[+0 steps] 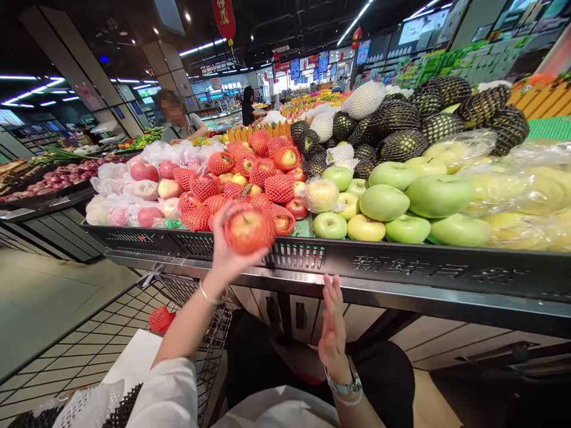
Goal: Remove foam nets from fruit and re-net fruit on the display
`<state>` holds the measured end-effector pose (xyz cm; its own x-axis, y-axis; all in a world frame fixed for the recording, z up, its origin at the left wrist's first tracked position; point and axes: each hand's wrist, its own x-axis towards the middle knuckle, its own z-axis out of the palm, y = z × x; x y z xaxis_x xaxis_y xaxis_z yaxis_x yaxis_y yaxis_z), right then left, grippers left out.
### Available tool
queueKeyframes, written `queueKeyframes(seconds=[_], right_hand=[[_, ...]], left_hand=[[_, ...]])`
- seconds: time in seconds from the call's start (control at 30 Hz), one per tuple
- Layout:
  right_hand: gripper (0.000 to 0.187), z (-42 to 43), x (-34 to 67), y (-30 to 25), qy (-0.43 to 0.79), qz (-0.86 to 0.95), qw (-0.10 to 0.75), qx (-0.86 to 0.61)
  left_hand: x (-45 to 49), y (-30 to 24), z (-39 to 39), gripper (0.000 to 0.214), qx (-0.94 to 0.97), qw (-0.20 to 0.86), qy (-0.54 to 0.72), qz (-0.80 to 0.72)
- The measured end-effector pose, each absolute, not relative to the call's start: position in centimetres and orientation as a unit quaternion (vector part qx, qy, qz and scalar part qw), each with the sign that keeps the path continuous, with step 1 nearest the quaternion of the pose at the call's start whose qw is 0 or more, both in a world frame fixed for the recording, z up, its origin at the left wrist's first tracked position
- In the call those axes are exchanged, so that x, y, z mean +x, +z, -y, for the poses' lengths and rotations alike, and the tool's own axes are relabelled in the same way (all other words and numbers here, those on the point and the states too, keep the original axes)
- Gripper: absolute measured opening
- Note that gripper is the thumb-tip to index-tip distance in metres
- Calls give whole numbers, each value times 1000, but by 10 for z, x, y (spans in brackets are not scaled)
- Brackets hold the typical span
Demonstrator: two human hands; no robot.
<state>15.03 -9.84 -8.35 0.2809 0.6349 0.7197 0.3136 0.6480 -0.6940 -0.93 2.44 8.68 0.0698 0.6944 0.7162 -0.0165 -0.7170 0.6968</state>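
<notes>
My left hand (225, 252) is raised in front of the fruit stand and grips a red apple in orange foam netting (248, 229). My right hand (332, 327) hangs lower, below the stand's metal edge (401, 270), fingers stretched out and holding nothing. A pile of netted red apples (250, 178) lies just behind the held one. Another netted apple (159, 319) lies in the wire shopping cart (80, 351) at lower left.
Green apples (401, 202) fill the stand to the right, with bagged yellow fruit (526, 196) and dark netted fruit (423, 119) beyond. Bagged pink apples (134, 190) lie at the left. Other people (178, 119) stand at the far displays. Open floor (35, 297) lies left.
</notes>
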Motion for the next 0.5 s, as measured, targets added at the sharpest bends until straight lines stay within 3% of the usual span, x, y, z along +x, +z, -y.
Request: queueKeyframes(seconds=[0.1, 0.27, 0.33, 0.5], right_hand=[[43, 100, 159, -83, 120, 605, 661, -428], [38, 98, 163, -86, 129, 623, 635, -438], [37, 96, 164, -87, 136, 629, 628, -438], [33, 91, 171, -91, 138, 622, 630, -445]], left_hand=[[-19, 138, -98, 97, 764, 97, 553, -317], [-21, 180, -198, 88, 820, -127, 298, -472], [-20, 182, -217, 91, 794, -160, 213, -547], [-24, 166, -241, 103, 749, -99, 72, -651]])
